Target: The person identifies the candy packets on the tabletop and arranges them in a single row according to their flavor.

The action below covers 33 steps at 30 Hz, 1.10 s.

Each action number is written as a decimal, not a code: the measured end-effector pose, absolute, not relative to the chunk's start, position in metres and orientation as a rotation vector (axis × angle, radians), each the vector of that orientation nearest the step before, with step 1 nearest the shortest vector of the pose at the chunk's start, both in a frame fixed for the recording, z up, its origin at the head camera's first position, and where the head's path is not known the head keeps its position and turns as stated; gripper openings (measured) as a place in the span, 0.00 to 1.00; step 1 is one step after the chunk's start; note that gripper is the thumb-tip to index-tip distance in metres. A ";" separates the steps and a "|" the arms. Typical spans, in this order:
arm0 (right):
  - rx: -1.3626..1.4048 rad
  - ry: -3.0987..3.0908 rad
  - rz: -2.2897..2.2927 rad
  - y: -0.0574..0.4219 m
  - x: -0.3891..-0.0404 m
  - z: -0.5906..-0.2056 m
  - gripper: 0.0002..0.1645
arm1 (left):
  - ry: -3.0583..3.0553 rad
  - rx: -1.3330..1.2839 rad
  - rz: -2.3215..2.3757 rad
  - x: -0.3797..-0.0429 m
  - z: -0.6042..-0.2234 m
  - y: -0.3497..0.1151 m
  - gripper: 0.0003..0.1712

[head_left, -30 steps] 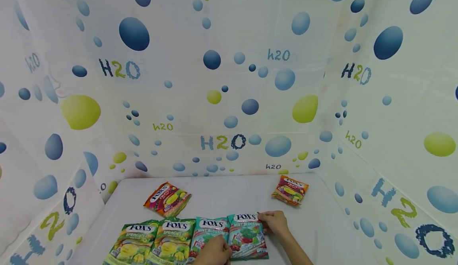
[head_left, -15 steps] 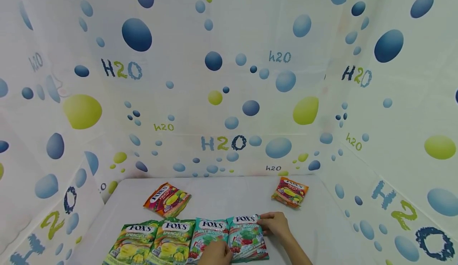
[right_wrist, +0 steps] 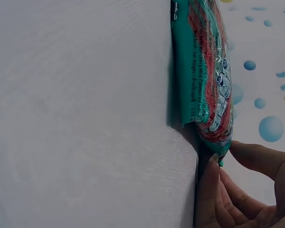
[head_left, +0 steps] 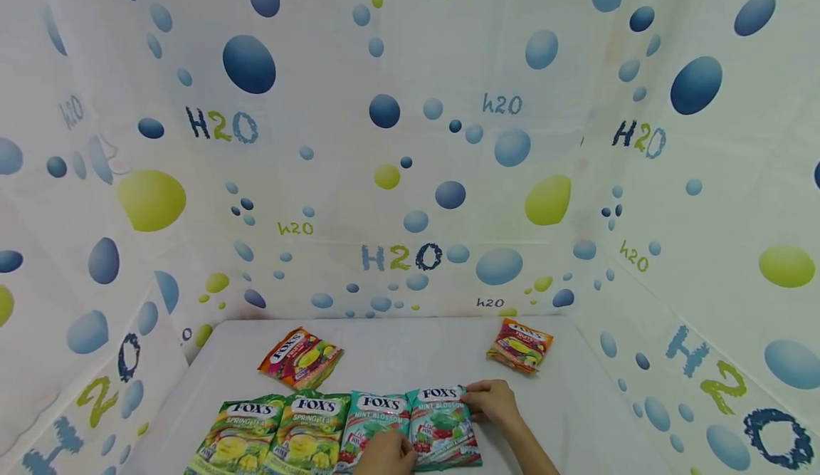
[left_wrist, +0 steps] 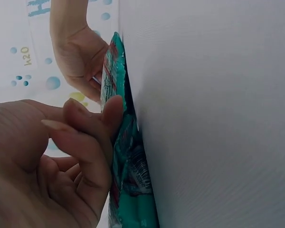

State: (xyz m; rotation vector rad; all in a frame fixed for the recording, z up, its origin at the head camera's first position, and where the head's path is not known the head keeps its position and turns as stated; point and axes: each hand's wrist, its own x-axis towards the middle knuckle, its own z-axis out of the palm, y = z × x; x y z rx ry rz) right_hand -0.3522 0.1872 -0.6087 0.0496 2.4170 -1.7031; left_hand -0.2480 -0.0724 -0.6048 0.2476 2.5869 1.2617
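Note:
Two teal Mint Blossom candy bags lie side by side, face up, low in the head view: a left teal candy bag and a right teal candy bag. At the seam between them, my left hand has its fingers curled and pinches the right bag's near left edge. My right hand pinches that same bag's upper right corner between thumb and fingers, seen close up in the right wrist view. Left of them, two green Spring Tea candy bags complete the row.
An orange-red Fruits candy bag lies at the back left, and another orange-red candy bag at the back right. The white table is enclosed by white sheets printed with blue and green drops.
The right teal bag's top edge has shifted slightly toward me, with both hands still on it. My left hand has moved a little right. The head view has tilted slightly.

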 end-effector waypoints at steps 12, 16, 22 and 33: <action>0.051 2.653 -1.583 0.182 -0.360 -0.595 0.12 | 2.518 0.261 1.364 -0.250 -0.599 -0.089 0.08; 0.051 2.768 -1.510 0.177 -0.364 -0.590 0.11 | 2.510 0.259 1.426 -0.251 -0.590 -0.099 0.08; 0.004 2.868 -1.490 0.167 -0.371 -0.586 0.11 | 2.593 0.305 1.491 -0.255 -0.578 -0.123 0.11; -0.148 2.899 -1.467 0.132 -0.383 -0.571 0.08 | 2.737 0.118 1.516 -0.264 -0.552 -0.177 0.15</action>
